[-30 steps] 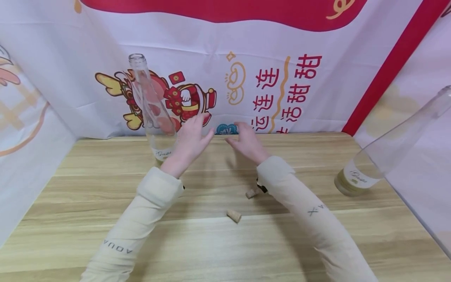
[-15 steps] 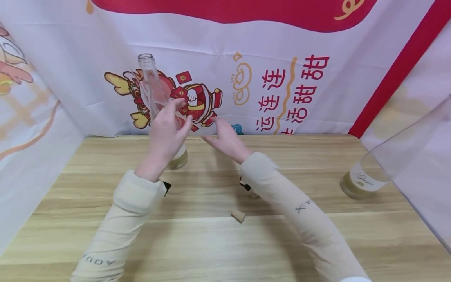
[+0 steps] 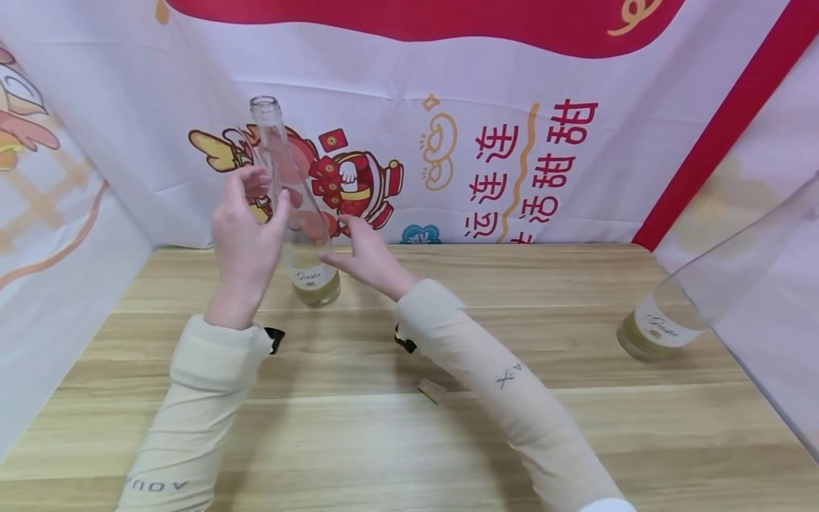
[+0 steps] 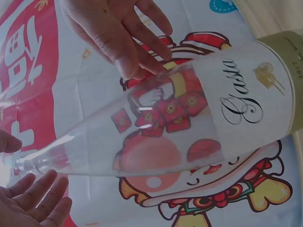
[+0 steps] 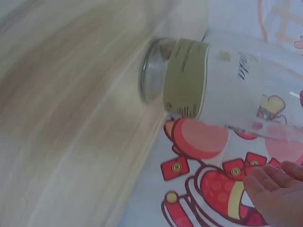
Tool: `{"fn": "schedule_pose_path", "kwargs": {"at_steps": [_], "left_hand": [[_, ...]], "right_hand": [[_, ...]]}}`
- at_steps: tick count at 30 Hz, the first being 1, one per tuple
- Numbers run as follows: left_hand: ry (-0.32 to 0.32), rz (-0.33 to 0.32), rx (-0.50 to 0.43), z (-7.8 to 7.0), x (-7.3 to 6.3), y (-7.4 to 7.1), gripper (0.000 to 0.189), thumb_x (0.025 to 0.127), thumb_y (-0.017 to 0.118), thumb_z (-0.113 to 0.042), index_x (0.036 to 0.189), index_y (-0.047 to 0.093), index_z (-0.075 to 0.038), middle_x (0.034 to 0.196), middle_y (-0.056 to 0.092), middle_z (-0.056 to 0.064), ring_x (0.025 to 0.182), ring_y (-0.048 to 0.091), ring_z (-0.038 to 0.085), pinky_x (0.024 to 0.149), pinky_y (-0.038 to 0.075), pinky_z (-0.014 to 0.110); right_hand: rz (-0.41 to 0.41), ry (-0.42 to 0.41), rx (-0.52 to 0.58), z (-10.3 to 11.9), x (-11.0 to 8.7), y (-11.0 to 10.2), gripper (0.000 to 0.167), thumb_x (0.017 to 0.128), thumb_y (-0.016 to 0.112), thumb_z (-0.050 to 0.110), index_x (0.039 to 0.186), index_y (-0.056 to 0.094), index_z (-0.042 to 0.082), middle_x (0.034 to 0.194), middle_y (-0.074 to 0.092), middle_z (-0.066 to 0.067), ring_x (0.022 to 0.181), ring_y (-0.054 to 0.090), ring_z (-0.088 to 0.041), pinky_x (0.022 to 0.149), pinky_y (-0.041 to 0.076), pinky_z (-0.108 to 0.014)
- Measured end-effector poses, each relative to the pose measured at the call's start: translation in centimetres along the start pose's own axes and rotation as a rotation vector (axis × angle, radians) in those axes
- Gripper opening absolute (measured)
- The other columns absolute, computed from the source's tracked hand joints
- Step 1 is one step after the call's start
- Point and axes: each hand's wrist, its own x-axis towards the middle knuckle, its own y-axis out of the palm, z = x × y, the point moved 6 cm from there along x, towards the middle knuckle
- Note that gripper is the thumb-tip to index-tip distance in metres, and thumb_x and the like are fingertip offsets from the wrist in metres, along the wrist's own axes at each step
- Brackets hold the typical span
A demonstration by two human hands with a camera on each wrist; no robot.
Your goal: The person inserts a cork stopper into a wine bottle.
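A tall clear glass bottle (image 3: pixel 312 277) with a white "Gasta" label and a green-gold band stands upright near the table's back edge. My left hand (image 3: pixel 244 238) is raised at the bottle's left, thumb and fingers spread apart. In the left wrist view, left fingers (image 4: pixel 40 201) and thumb lie on either side of the bottle's neck (image 4: pixel 33 163). My right hand (image 3: pixel 374 263) is at the bottle's lower right, thumb and fingers apart; in the right wrist view its loosely bent fingers (image 5: pixel 274 182) show beside the bottle body (image 5: pixel 222 85). Neither hand grips it.
A cork (image 3: pixel 431 390) lies on the wooden table (image 3: pixel 358 455) beside the right forearm. A second similar bottle (image 3: pixel 665 323) stands at the far right. A printed white-and-red cloth (image 3: pixel 512 71) hangs behind the table and along its sides.
Both hands have moved left to the standing bottle, the left passing to its far side. The right sleeve now hides the second cork. Neither bottle has visibly been moved.
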Motion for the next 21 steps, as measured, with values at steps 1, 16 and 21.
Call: {"fn": "schedule_pose_path", "kwargs": {"at_steps": [1,16,21], "left_hand": [[-0.015,0.002,0.005,0.3,0.0,-0.1,0.039,0.087,0.059,-0.024,0.118,0.048,-0.001,0.109,0.061,0.014,0.100,0.056,0.026,0.087,0.043,0.035],[-0.241,0.254,-0.147,5.0,1.2,2.1,0.068,0.083,0.062,-0.041,0.135,0.032,-0.007,0.127,0.049,0.013,0.114,0.049,0.025,0.096,0.040,0.039],[-0.299,0.385,-0.268,6.2,1.5,3.8,0.073,0.083,0.062,-0.043,0.137,0.026,-0.009,0.129,0.046,0.016,0.116,0.047,0.025,0.098,0.039,0.037]], "right_hand": [[-0.004,-0.010,0.011,0.1,0.1,0.3,0.074,0.083,0.063,0.041,0.141,0.028,0.010,0.141,0.035,-0.005,0.128,0.035,-0.018,0.103,0.034,-0.033],[-0.012,0.017,0.277,0.3,1.5,3.9,0.082,0.077,0.071,0.036,0.141,0.025,0.011,0.137,0.041,-0.008,0.122,0.041,-0.018,0.099,0.038,-0.032],[-0.042,0.003,0.325,-0.1,1.5,4.1,0.082,0.077,0.073,0.030,0.140,0.026,0.007,0.133,0.043,-0.007,0.121,0.043,-0.020,0.098,0.038,-0.029]]}}
